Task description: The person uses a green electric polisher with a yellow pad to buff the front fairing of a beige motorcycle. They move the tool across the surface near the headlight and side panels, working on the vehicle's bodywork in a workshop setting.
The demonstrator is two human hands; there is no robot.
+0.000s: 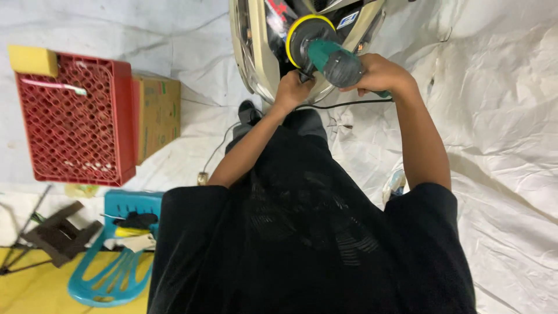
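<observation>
The person looks straight down over their own black shirt [308, 232] at a green and grey power polisher [332, 60] held in both hands against the curved cream-coloured body panel [251, 55] of a vehicle at the top of the view. The right hand [381, 74] wraps the rear of the tool's body, its fingers closed tightly around the grey housing. The left hand [293, 90] sits lower and closer to the head of the tool, its fingers curled shut around what appears to be a side handle just below the pad, though the exact grip is partly hidden. The round polishing pad [307, 36], dark with a yellow rim, rests flat against the dark glossy part of the panel. A black power cord [349, 104] runs from under the right hand across to the left hand. White plastic sheeting [500, 128] covers the floor all around. To the left stands a red plastic crate [75, 119] with a yellow sponge [33, 60] on its top corner and a toothbrush [55, 86] lying across it; a cardboard box [158, 113] stands just beside the crate. Lower left, a turquoise plastic chair [119, 256] holds a few small items, and a dark wooden stool [61, 235] sits near it.
</observation>
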